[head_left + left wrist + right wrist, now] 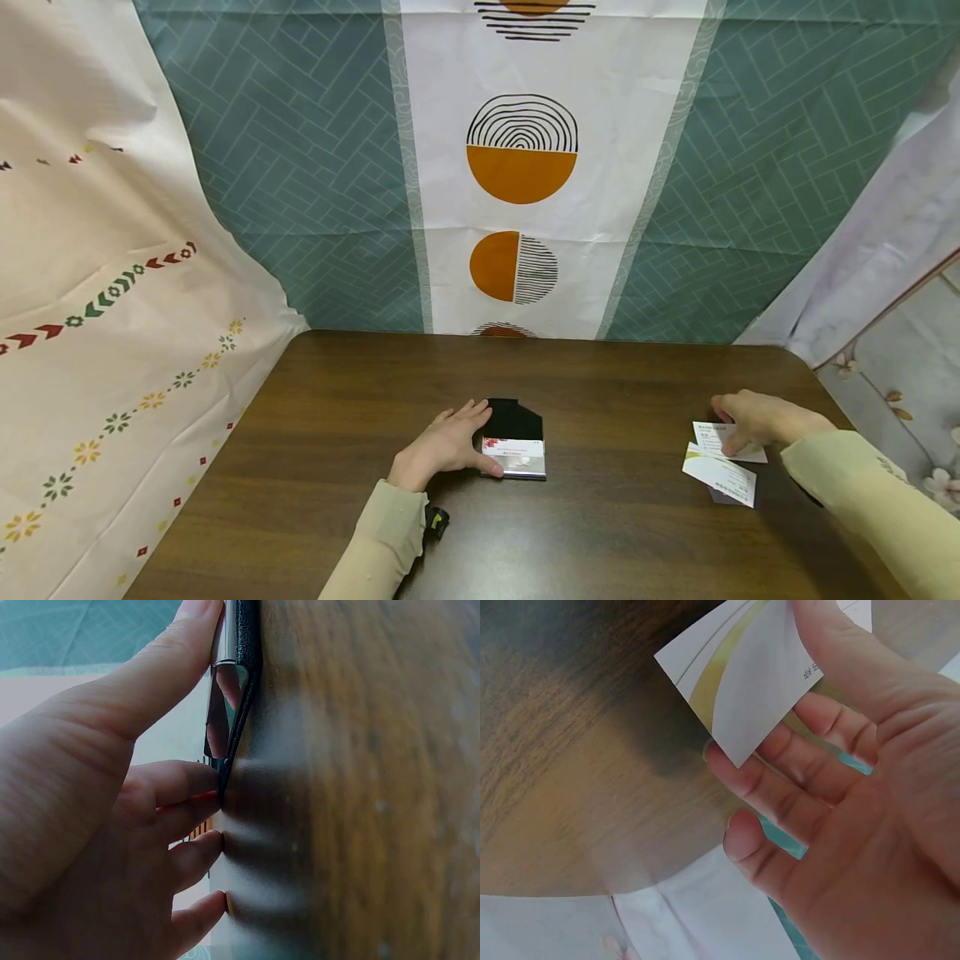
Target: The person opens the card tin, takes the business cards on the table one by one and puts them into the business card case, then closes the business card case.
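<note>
An open card case (525, 463) lies on the wooden table, its black lid (513, 421) folded back and a white business card showing above its silver part. My left hand (442, 443) rests at its left side, thumb on the near silver edge, fingers spread toward the lid and the tabletop. To the right, my right hand (765, 418) pinches a white business card (739, 682) between thumb and fingers. A striped business card (718, 473) overlaps it in the head view, and a greyish card (724, 497) peeks out underneath.
The brown table (337, 400) ends at a hanging cloth (517, 275) with orange half circles. A cream patterned cloth (112, 333) drapes along the left, and a pale floral cloth (915, 367) hangs on the right.
</note>
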A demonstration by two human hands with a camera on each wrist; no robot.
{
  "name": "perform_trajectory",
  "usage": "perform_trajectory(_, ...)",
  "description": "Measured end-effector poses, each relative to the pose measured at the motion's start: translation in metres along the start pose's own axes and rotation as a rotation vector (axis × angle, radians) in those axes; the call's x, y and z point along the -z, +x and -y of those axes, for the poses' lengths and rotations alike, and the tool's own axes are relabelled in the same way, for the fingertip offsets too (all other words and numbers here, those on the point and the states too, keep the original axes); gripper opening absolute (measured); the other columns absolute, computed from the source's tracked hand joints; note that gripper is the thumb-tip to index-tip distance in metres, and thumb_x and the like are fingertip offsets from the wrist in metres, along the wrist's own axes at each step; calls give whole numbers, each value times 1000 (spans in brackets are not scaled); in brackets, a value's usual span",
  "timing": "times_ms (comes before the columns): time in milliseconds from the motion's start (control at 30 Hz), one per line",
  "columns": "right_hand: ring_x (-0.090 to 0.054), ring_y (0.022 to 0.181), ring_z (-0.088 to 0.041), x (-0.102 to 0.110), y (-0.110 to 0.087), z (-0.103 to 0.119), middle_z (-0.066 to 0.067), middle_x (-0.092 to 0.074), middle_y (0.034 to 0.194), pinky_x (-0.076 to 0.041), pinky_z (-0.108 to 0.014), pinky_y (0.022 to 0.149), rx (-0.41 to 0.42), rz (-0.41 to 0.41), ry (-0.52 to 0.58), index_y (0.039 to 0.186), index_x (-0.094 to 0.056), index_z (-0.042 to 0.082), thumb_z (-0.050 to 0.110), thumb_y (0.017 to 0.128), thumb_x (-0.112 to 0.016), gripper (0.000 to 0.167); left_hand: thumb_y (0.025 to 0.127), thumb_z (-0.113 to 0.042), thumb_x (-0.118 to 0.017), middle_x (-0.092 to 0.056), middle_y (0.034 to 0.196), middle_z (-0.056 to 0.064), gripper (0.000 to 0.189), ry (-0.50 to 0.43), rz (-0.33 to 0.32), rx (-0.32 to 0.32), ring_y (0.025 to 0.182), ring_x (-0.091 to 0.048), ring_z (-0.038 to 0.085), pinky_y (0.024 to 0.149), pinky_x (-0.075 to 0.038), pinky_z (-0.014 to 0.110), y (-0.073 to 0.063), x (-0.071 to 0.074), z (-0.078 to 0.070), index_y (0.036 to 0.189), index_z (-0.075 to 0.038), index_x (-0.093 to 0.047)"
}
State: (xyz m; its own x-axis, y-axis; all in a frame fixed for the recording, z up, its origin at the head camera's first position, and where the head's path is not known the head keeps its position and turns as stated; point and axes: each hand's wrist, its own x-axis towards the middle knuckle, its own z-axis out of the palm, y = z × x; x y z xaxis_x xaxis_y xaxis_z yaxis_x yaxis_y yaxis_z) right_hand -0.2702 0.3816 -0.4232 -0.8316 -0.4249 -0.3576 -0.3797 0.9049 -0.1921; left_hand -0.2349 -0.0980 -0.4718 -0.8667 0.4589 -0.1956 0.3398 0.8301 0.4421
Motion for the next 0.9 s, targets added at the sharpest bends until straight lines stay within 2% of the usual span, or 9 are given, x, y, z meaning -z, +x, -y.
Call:
perform_trajectory(300, -41, 61, -9, 1, -4, 1, 8, -45, 67, -33, -27, 54, 72, -23, 18, 73, -52, 15, 10, 73, -81, 29, 72, -61, -78, -25, 160, 5, 105, 4, -1, 1, 147, -16, 24, 117, -14, 48, 1, -1, 1, 152, -8, -36)
perform_trajectory(533, -39, 60, -5, 13, -1, 6, 11, -44, 66, -33, -23, 53, 158, -9, -9, 68, -55, 16, 5, 78, -76, 26, 72, -61, -78, -24, 160, 6, 105, -3, 2, -4, 147, -16, 25, 117, -14, 49, 0, 0, 0, 152, -7, -36)
perform_trajectory(733, -38, 59, -2, 32, 9, 22, 13, -43, 64, -32, -21, 53, 210, 9, 32, 66, -56, 15, 2, 83, -72, 27, 71, -61, -78, -24, 160, 5, 105, -1, -1, 0, 147, -16, 25, 117, -14, 49, 0, 0, 1, 152, -8, -36)
perform_trajectory(900, -42, 63, -5, 49, 16, 44, 10, -52, 71, -38, -23, 55, 225, -16, 50, 74, -65, 14, 6, 88, -70, 17, 71, -62, -77, -25, 160, 5, 106, 0, 2, -3, 147, -16, 24, 117, -14, 49, 1, 0, 1, 152, -8, -36)
